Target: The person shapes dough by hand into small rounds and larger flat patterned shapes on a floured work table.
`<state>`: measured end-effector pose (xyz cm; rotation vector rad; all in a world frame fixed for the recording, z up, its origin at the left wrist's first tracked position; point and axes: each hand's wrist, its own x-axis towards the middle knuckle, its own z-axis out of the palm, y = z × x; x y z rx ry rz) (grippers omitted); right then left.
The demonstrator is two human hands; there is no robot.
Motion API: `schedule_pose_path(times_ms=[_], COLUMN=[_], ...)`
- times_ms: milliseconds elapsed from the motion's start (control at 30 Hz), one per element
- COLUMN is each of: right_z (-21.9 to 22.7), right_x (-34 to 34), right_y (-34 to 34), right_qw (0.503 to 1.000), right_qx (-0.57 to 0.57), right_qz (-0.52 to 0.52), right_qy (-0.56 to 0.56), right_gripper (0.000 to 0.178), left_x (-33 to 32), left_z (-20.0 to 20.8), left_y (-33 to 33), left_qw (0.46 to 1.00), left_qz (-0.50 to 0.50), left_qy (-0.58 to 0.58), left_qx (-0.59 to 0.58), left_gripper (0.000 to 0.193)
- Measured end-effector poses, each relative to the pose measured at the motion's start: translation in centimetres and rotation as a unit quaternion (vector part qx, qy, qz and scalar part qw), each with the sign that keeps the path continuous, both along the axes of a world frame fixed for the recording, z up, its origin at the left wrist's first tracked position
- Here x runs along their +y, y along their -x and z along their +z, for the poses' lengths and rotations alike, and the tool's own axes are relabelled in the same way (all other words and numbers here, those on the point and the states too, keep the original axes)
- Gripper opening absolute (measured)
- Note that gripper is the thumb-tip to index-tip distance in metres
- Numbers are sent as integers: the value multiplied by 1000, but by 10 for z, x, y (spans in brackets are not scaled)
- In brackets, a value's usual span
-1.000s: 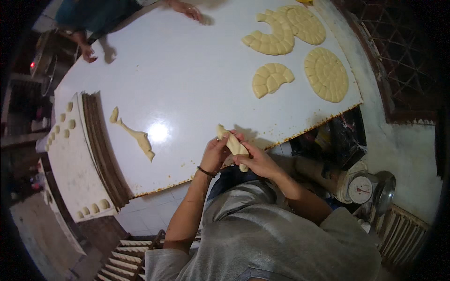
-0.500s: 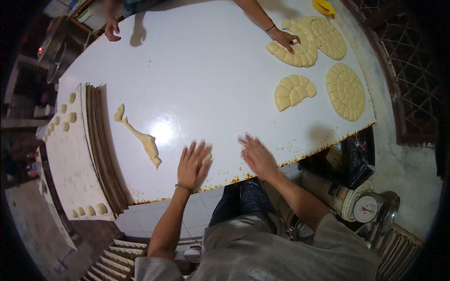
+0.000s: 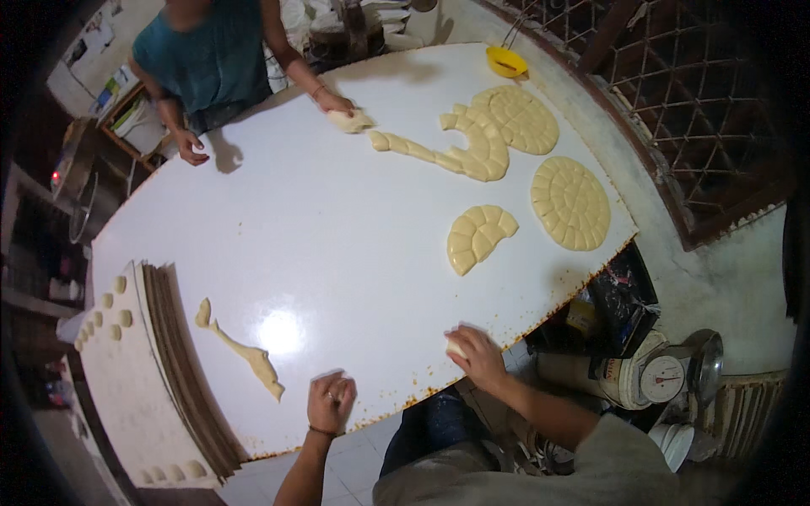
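My left hand rests near the front edge of the white table, its fingers curled over. Whatever lies beneath that hand is hidden. To its right, my right hand is cupped over a small pale dough ball, part of which shows beside the fingers. A long, thin scrap of dough lies left of my left hand. Farther off at the right are a scored half-round of dough, a full round and another round touching a broken dough ring.
Across the table a person in teal holds a dough piece. Stacked boards with small dough balls stand at the left edge. A yellow scoop lies at the far right. Below the right edge is a dial scale.
My view has tilted up. My hands have gone from flat and spread to curled. The other person's hand has moved left with a dough piece, and a strip now trails from the dough ring.
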<state>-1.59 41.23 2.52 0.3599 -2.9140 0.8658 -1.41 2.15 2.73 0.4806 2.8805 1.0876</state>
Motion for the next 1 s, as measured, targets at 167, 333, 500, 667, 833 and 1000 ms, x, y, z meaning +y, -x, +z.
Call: schedule_pose_path(times_ms=[167, 333, 500, 667, 833, 1000], right_z=[16, 3, 9, -16, 3, -30], right_x=[-75, 2, -75, -12, -63, -9], right_y=[65, 0, 81, 0, 69, -21], right_qw=[999, 995, 993, 988, 995, 994], right_qx=[33, 47, 73, 73, 79, 13], right_qz=[13, 88, -34, 133, -19, 106], right_qy=[-16, 5, 85, 19, 57, 17], right_gripper=[39, 36, 37, 37, 38, 34], left_x=[94, 1, 81, -37, 81, -20], left_z=[10, -7, 26, -74, 33, -58], left_y=[63, -6, 72, -24, 76, -25], left_qw=[997, 995, 995, 995, 989, 990], left_qz=[59, -25, 38, -86, 108, -101], left_qy=[-31, -28, -46, 37, -40, 64], left_qx=[28, 91, 83, 41, 96, 80], left_gripper=[26, 27, 29, 27, 30, 26])
